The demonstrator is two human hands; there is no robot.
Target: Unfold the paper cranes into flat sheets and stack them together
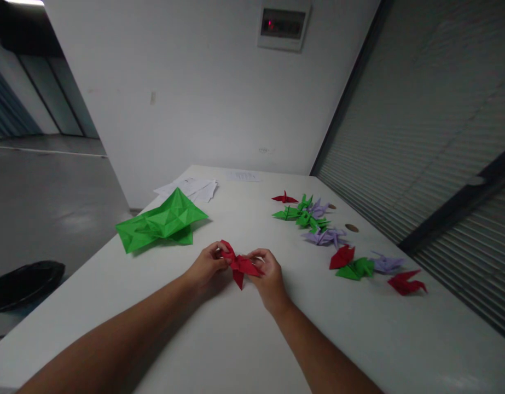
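A red origami crane (239,265) is held just above the white table, its wings spread to either side and one point hanging down toward me. My left hand (209,265) pinches its left side between thumb and fingers. On the right side, my right hand (269,272) grips the other wing with curled fingers. Left of my hands lie creased green paper sheets (162,223), unfolded and overlapping. Finished paper cranes spread along the table's right side, among them a red crane (406,282), a green crane (357,268) and a purple crane (387,263).
Loose printed papers (190,187) rest at the far left of the table (244,339). A black-lined bin (24,284) stands on the floor to the left. Window blinds (441,120) run along the right edge, and a wall (195,82) closes off the far end.
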